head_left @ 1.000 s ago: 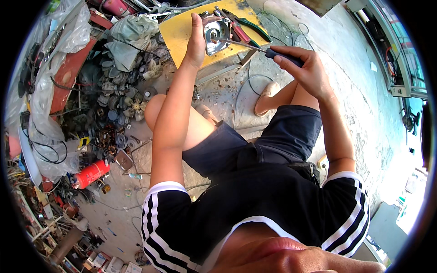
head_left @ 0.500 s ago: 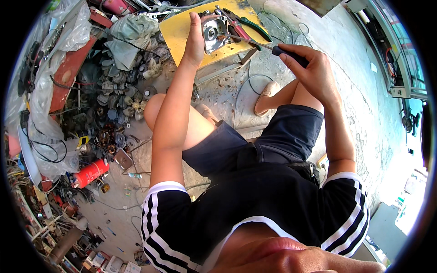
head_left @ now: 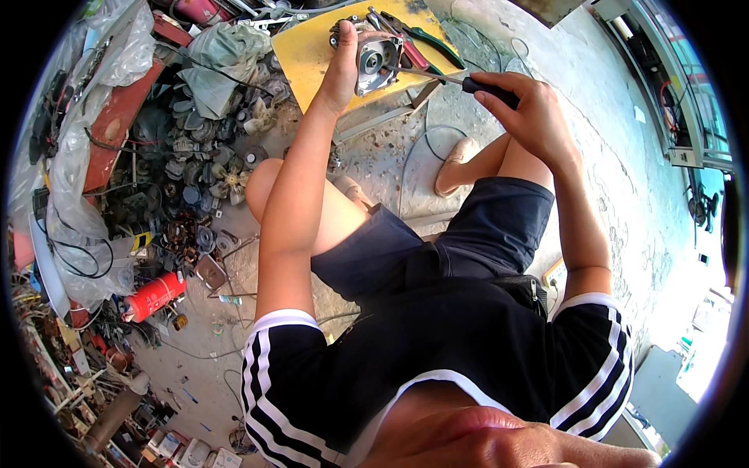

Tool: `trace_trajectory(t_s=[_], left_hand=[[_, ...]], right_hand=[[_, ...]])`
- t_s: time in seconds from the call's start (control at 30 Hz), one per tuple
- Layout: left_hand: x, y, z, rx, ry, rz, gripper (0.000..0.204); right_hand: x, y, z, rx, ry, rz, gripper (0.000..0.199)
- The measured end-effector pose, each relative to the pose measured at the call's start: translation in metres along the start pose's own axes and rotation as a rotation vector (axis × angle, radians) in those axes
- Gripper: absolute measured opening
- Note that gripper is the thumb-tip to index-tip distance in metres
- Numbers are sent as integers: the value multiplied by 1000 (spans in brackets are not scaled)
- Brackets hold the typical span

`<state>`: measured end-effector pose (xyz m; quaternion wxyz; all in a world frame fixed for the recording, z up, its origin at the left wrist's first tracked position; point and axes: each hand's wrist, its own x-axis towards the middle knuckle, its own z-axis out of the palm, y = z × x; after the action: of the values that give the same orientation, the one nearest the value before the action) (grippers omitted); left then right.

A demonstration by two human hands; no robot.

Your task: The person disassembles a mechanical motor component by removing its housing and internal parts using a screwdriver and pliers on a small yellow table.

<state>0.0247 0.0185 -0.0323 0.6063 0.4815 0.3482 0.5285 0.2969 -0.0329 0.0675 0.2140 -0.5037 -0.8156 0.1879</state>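
My left hand (head_left: 341, 76) grips a round silver metal housing (head_left: 376, 64), which looks like a small motor casing, at its left side. It is tilted so its hollow inside, with a round hub in the middle, faces me. A screwdriver (head_left: 489, 90) with a dark handle is in my right hand (head_left: 530, 115), fingers closed round the handle. Its thin shaft runs left to the casing's inner rim, where the tip seems to touch. Behind the casing, pliers with red handles (head_left: 413, 54) and a tool with green handles (head_left: 437, 48) lie on the yellow board (head_left: 308, 58).
The yellow-topped low stand has a metal frame (head_left: 378, 123). To the left is a heap of old motor parts (head_left: 195, 168), with plastic sheeting (head_left: 70, 187) and a red cylinder (head_left: 156, 296). A dark cable (head_left: 427, 144) loops across the concrete floor (head_left: 601, 148).
The casing has turned and shifted slightly right in my left hand, showing its left side. My right hand and the screwdriver have moved a little left, the shaft now lying flatter.
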Motion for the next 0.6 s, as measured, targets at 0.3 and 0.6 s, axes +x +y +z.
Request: trace_trajectory(t_s=[0.3, 0.6], left_hand=[[-3, -9, 0, 256, -49, 3, 86], [5, -8, -10, 34, 0, 39, 88]], right_hand=[[7, 21, -6, 11, -115, -92, 28], [-7, 13, -14, -49, -56, -44, 26]])
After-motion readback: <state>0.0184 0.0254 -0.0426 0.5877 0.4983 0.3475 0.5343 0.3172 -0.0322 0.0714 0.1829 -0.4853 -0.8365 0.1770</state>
